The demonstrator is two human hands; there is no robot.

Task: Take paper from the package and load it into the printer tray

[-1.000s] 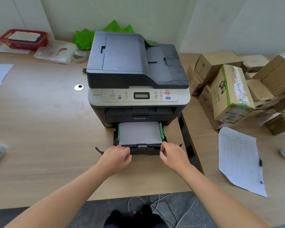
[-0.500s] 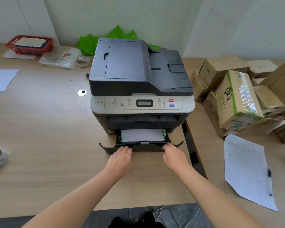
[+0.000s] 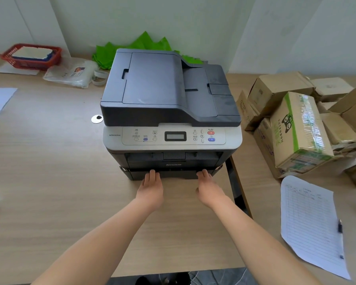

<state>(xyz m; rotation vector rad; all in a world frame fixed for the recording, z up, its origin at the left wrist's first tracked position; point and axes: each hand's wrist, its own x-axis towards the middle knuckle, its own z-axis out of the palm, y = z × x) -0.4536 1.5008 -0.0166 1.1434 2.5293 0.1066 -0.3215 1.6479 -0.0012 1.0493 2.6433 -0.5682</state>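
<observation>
A dark grey and silver printer stands on the wooden desk. Its black paper tray is pushed in, its front almost flush with the printer body, and the paper inside is hidden. My left hand lies flat, fingers straight and together, with the fingertips against the left part of the tray front. My right hand does the same on the right part. Neither hand holds anything.
Several cardboard boxes are piled on the right-hand table, with a printed sheet and a pen in front of them. At the back left are a red basket, a plastic bag and green paper. A gap separates the two tables.
Both hands have pushed the tray into the printer. The white paper that showed in the half-open tray is now out of sight.
</observation>
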